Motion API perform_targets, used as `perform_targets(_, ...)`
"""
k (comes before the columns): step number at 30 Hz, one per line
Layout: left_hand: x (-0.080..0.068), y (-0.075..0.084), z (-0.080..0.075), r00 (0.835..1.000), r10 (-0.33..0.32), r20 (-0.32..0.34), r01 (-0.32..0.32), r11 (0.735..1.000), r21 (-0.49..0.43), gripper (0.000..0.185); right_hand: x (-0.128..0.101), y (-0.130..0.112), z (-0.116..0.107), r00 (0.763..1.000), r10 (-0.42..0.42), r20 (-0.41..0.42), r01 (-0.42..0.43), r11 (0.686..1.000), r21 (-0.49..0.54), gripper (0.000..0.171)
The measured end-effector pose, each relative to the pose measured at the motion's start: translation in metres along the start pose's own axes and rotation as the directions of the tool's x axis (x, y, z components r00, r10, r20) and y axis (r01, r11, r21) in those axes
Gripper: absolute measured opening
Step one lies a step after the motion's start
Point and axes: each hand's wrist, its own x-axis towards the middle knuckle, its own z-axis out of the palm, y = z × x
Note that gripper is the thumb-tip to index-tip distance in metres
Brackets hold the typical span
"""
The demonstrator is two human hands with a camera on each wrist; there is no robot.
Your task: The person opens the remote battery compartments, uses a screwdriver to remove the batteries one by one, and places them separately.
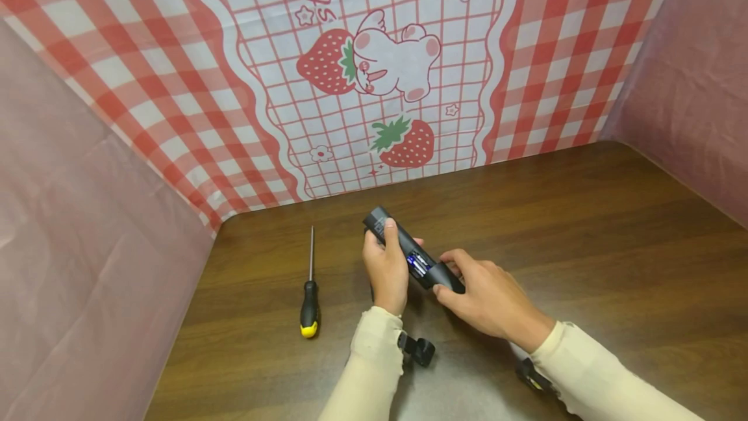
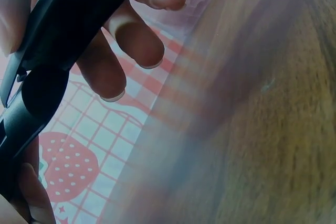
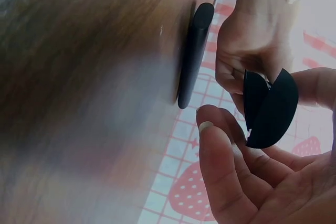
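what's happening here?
A person holds a black remote control over a wooden table. The left hand grips its upper body; the right hand pinches the battery cover at the lower end. Batteries show in the open compartment. A screwdriver lies to the left, untouched.

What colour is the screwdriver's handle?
The screwdriver handle is black with a yellow end, seen best in the head view.

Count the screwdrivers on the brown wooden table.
1. The black-and-yellow-handled screwdriver lies on the brown wooden table, left of the left hand. None other shows.
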Motion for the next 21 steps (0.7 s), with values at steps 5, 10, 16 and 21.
perform_targets(5, 0.0006, -0.0009, 0.0001, 1.000, 0.000, -0.001, 0.000, 1.000, -0.004, 0.031, -0.0005, 0.0015, -0.0013, 1.000, -0.006, -0.014, 0.006, 1.000, -0.010, 0.045)
perform_targets(10, 0.0004, -0.0006, 0.0006, 1.000, -0.001, 0.002, 0.001, 1.000, 0.002, 0.031, -0.0017, 0.0050, -0.0036, 1.000, -0.004, -0.026, 0.004, 1.000, -0.004, 0.044)
perform_targets(16, -0.0004, -0.0005, 0.0010, 1.000, -0.007, -0.001, 0.007, 1.000, 0.011, 0.030, -0.0005, 0.0073, -0.0067, 0.999, 0.008, -0.037, -0.008, 1.000, 0.009, 0.044)
perform_targets(21, -0.0010, -0.0002, 0.0015, 1.000, -0.018, -0.003, 0.018, 1.000, 0.012, 0.031, -0.0007, 0.0091, -0.0097, 0.999, 0.033, -0.029, -0.033, 0.999, 0.011, 0.045)
